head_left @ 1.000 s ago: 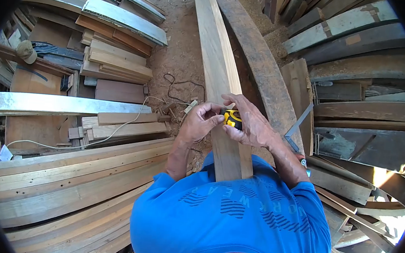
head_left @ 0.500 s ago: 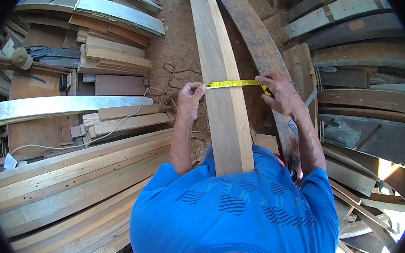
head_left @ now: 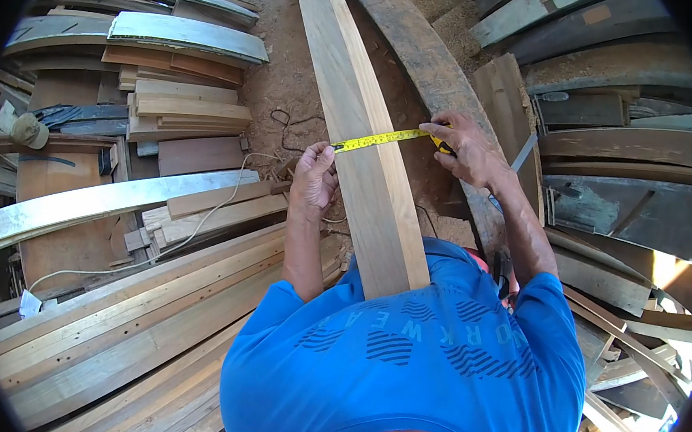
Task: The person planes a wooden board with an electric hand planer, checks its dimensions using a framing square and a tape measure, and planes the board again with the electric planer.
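Observation:
A yellow tape measure (head_left: pixel 378 140) stretches across the width of a long wooden beam (head_left: pixel 362 181). My left hand (head_left: pixel 315 177) pinches the end of its blade at the beam's left edge. On the other side, my right hand (head_left: pixel 466 151) is closed around the tape's black and yellow case, just off the beam's right edge. The beam runs lengthwise away from my body, its near end against my blue shirt (head_left: pixel 400 358). Its right-hand strip is paler than the greyish broad face.
A thick curved timber (head_left: pixel 432 48) lies right of the beam. Stacked boards (head_left: pixel 192 110) and long planks (head_left: pixel 136 305) fill the left; curved dark planks (head_left: pixel 635 153) are piled at the right. A pale cord (head_left: pixel 190 240) trails over the left boards.
Both hands and the tape have shifted slightly left in view, along with the beam's far part, as the whole scene turns a little. The grip on the tape is unchanged.

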The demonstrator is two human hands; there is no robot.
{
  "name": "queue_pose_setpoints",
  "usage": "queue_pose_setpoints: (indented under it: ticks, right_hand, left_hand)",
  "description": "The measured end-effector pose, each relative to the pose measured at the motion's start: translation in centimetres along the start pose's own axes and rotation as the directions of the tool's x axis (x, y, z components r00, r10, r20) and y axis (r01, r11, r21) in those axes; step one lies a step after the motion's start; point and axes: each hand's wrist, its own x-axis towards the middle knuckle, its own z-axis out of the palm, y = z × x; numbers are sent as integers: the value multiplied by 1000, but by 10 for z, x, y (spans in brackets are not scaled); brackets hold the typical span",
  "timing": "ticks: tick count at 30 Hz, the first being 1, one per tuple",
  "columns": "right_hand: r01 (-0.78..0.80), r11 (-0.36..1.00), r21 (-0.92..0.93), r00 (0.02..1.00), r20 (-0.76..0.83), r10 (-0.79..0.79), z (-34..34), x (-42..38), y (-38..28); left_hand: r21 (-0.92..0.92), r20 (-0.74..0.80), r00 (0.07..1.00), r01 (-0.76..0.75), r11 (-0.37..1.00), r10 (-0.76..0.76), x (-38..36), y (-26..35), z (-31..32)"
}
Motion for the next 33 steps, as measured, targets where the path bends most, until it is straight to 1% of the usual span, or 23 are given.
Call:
queue_pose_setpoints:
  ticks: [5, 10, 13, 16, 20, 22, 23, 25, 26, 28, 30, 31, 33]
  right_hand:
    - [-12, 1000, 13, 1000, 10, 12, 0, 1, 2]
    - [-7, 1000, -18, 1000, 14, 8, 2, 2, 5]
    - [-6, 1000, -11, 1000, 13, 6, 1, 2, 4]
    - [-14, 1000, -23, 1000, 22, 14, -2, 2, 2]
    - [-20, 1000, -22, 1000, 18, 20, -3, 2, 0]
    - [-9, 999, 37, 998, 58, 7, -12, -1, -6]
    - [-1, 998, 69, 997, 78, -4, -17, -1, -10]
    - [-18, 992, 127, 985, 172, -4, -25, -2, -19]
    - [-32, 988, 154, 976, 219, -3, -27, -3, -22]
    - [-6, 991, 132, 975, 220, -24, -26, -7, -27]
    - [1, 995, 102, 970, 240, -25, -25, -10, -24]
    - [-28, 995, 96, 971, 240, 4, -27, -11, -24]
    - [-84, 993, 82, 969, 240, 62, -31, -12, -25]
  left_hand:
    - [-46, 28, 999, 24, 999, -22, 2, -4, -4]
    - [-120, 63, 997, 51, 991, -44, 5, -13, -9]
    - [-163, 161, 985, 90, 983, -63, 2, -15, -9]
    - [-184, 190, 977, 134, 974, -99, -9, -13, 0]
    - [-205, 198, 975, 142, 968, -102, -11, -23, -4]
    - [-220, 194, 974, 163, 962, -120, -12, -25, -5]
    - [-208, 217, 970, 157, 965, -111, -12, -28, -10]
    - [-180, 261, 960, 149, 972, -99, -13, -35, -22]
    - [-214, 234, 965, 167, 962, -116, -15, -36, -20]
    - [-283, 188, 969, 208, 936, -158, -19, -37, -13]
    - [-306, 219, 966, 198, 931, -134, -26, -30, -3]
    - [-316, 234, 965, 194, 929, -122, -29, -27, 0]
    - [-277, 296, 954, 139, 951, -53, -31, -26, 0]
